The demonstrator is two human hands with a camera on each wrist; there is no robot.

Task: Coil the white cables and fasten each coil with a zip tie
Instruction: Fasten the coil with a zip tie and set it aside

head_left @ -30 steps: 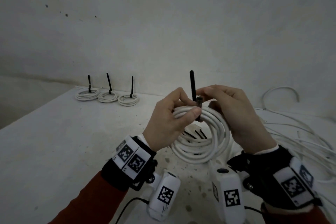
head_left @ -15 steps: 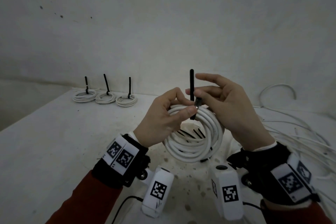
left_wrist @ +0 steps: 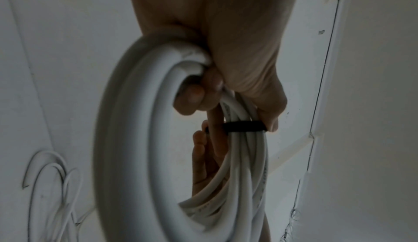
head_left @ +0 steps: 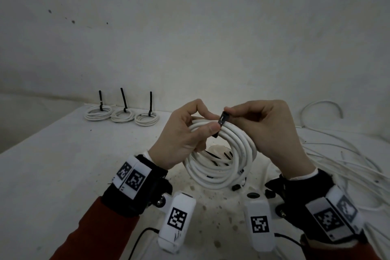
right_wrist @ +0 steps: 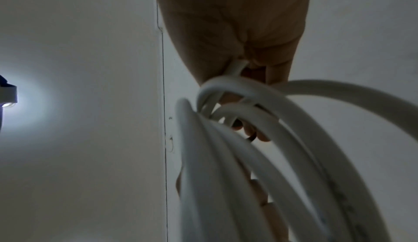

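Note:
I hold a white cable coil [head_left: 221, 167] upright above the table. My left hand [head_left: 207, 125] grips the coil's top left, fingers curled through the loop, thumb tip against the black zip tie [head_left: 223, 120]. My right hand [head_left: 232, 113] pinches the tie's head from the right, its other fingers curled. In the left wrist view the zip tie [left_wrist: 244, 126] is a black band around the coil [left_wrist: 135, 138], just beyond my left hand [left_wrist: 203, 94]. In the right wrist view the coil [right_wrist: 226, 165] hides most of my right hand [right_wrist: 248, 63]. The tie's tail is hidden.
Three tied coils [head_left: 123, 115] lie in a row at the table's back left, their black tie tails sticking up. Loose white cables [head_left: 337, 154] sprawl over the right side. Spare black zip ties [head_left: 217, 157] lie on the table [head_left: 63, 175] beneath the held coil.
The tie's tail stood straight up above the coil; now it is out of sight. My right hand's spread fingers have curled in and pinch the tie at its head.

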